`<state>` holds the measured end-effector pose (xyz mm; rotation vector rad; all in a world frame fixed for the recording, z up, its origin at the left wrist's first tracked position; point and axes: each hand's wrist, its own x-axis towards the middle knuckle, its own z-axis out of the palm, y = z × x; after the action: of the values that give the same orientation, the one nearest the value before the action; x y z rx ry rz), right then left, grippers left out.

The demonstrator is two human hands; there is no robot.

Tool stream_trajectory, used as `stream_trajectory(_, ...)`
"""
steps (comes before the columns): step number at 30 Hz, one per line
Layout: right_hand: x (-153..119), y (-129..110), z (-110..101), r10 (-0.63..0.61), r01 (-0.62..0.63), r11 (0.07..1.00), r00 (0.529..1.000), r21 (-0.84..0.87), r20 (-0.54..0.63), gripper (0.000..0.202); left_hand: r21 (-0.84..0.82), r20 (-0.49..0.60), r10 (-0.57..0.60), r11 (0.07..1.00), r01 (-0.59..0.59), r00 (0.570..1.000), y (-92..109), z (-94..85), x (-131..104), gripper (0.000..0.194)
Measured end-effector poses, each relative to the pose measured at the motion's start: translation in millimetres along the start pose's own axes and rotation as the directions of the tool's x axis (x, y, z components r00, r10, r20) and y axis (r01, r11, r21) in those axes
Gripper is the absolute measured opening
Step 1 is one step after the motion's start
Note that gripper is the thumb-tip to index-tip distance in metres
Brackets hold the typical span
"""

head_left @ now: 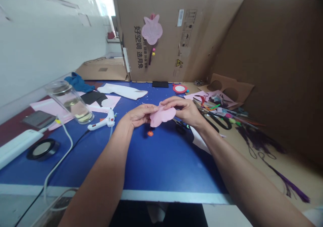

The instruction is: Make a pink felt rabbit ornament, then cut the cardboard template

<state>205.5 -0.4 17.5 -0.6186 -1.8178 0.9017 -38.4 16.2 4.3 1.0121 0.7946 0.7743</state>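
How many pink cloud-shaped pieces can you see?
2. The lower pink piece is held between the left hand and the right hand. The upper pink piece hangs against the cardboard panel. More could be hidden.

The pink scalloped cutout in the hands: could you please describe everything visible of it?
The pink scalloped cutout looks thin and soft, perhaps felt, with rounded lobes. It is tilted above the blue table, pinched by the left hand and the right hand, which partly cover it. An orange bead shows below; attachment is unclear.
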Motion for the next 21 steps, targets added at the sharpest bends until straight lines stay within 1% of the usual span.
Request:
stream_trajectory(2,0,9,-3,0.021,-0.022,1.000,0.998,0.021,0.061,0.018,0.020,-0.031,0.002,1.000,-0.001,1.000,2,-3.0,-3,0.026)
stream_trajectory(3,-1,15,-5,0.034,-0.035,0.999,0.996,0.016,0.087,0.019,0.033,-0.053,0.005,0.999,-0.003,0.999,3,-4.5,-4,0.028)
stream_trajectory(5,-2,26,-8,0.076,-0.073,0.997,0.991,-0.030,0.107,0.032,0.086,-0.103,0.000,0.996,0.009,0.995,4,-7.3,-6,0.030)
stream_trajectory(7,-4,37,-12,0.130,-0.124,0.989,0.989,-0.079,0.073,0.045,0.174,-0.151,-0.026,0.983,0.052,0.988,3,-10.7,-5,0.030)
stream_trajectory(9,-6,44,-15,0.175,-0.172,0.980,0.984,-0.105,0.024,0.048,0.258,-0.199,-0.040,0.962,0.092,0.979,1,-15.2,-3,0.029)
stream_trajectory(11,-8,47,-18,0.202,-0.202,0.971,0.979,-0.128,-0.016,0.045,0.329,-0.244,-0.030,0.937,0.112,0.969,-2,-20.3,0,0.027)
stream_trajectory(14,-8,47,-21,0.222,-0.229,0.959,0.973,-0.166,-0.060,0.037,0.433,-0.319,0.028,0.893,0.119,0.947,-5,-25.6,4,0.025)
stream_trajectory(16,-7,46,-21,0.226,-0.238,0.951,0.971,-0.196,-0.082,0.034,0.510,-0.368,0.079,0.850,0.130,0.927,-4,-26.1,6,0.025)
stream_trajectory(18,-6,45,-20,0.232,-0.247,0.941,0.968,-0.230,-0.092,0.033,0.595,-0.408,0.098,0.783,0.182,0.908,-2,-24.5,6,0.024)
stream_trajectory(19,-6,45,-20,0.236,-0.252,0.936,0.967,-0.245,-0.093,0.033,0.642,-0.427,0.105,0.734,0.219,0.898,0,-23.4,5,0.024)
stream_trajectory(21,-6,44,-19,0.246,-0.261,0.928,0.965,-0.267,-0.090,0.032,0.743,-0.472,0.141,0.595,0.306,0.870,5,-20.8,3,0.022)
